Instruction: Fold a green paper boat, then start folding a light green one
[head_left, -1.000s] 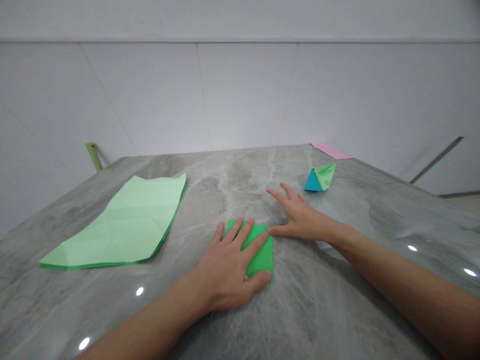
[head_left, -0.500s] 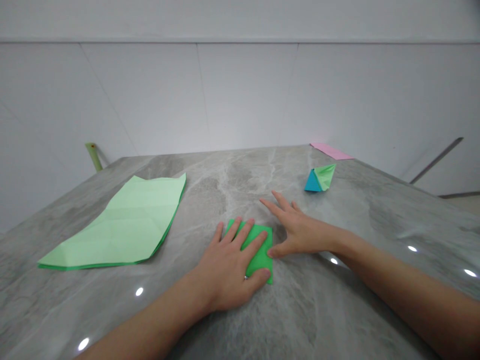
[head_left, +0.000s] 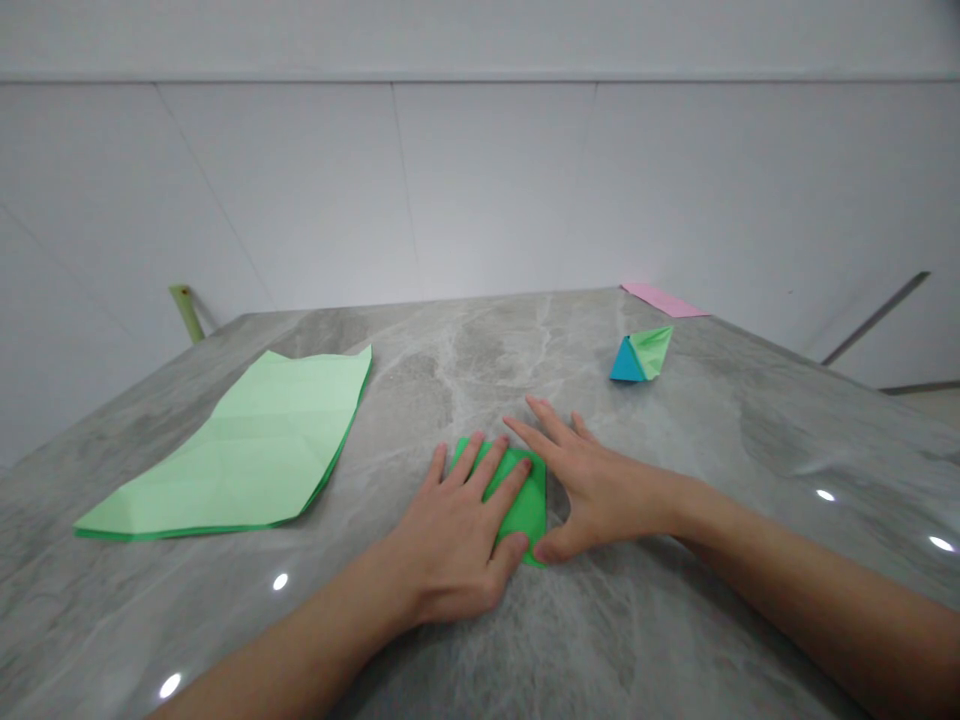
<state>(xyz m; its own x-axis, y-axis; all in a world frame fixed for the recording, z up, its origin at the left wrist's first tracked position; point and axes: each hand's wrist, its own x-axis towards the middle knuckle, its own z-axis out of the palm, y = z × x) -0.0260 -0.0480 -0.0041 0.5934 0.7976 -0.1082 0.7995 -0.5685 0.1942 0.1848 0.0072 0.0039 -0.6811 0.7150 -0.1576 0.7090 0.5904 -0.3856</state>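
A small folded green paper [head_left: 523,505] lies on the grey marble table [head_left: 645,620] in front of me. My left hand [head_left: 454,535] lies flat on it, fingers spread, covering its left part. My right hand [head_left: 592,480] rests open beside the paper's right edge, its thumb touching the near right corner and its fingers stretched out on the table. Neither hand grips anything.
A stack of large creased light-green sheets [head_left: 240,450] lies at the left. A folded blue-and-green paper shape [head_left: 637,355] stands at the back right, with a pink sheet [head_left: 664,300] behind it at the table's far corner. A white wall rises behind.
My right hand has slid left and toward me, from the open table up against the folded paper's right edge. My left hand stays pressed on the paper.
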